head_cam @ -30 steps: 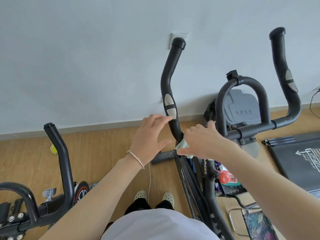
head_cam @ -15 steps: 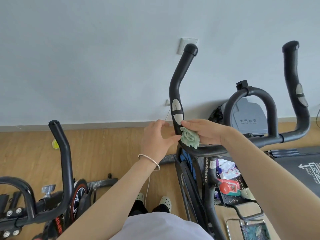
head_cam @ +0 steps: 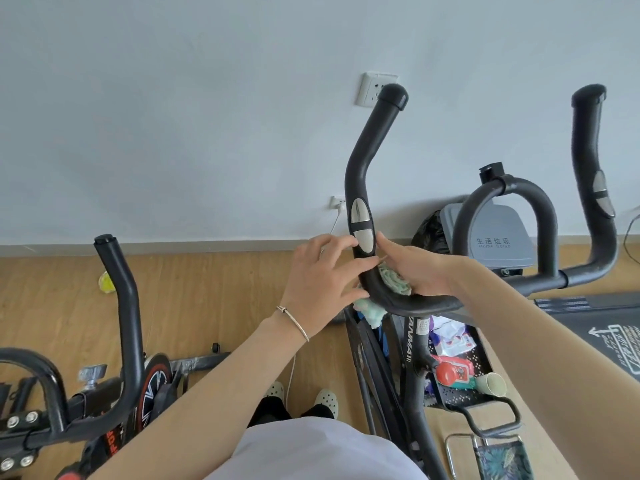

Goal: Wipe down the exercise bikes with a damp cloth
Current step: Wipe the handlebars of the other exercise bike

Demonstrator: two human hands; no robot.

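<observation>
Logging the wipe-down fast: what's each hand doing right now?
Left hand: open, fingers spread against the handlebar, holding nothing.
Right hand: closed on the green cloth, pressing it to the handlebar.

Pale green cloth (head_cam: 394,280), black handlebar (head_cam: 367,161), leaf-patterned bag (head_cam: 502,460)

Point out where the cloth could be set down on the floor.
Bare wood floor lies between the left bike's handlebar and the left hand, up to the baseboard. Right of the bike being wiped, the black tray of clutter and the treadmill crowd the floor.
</observation>
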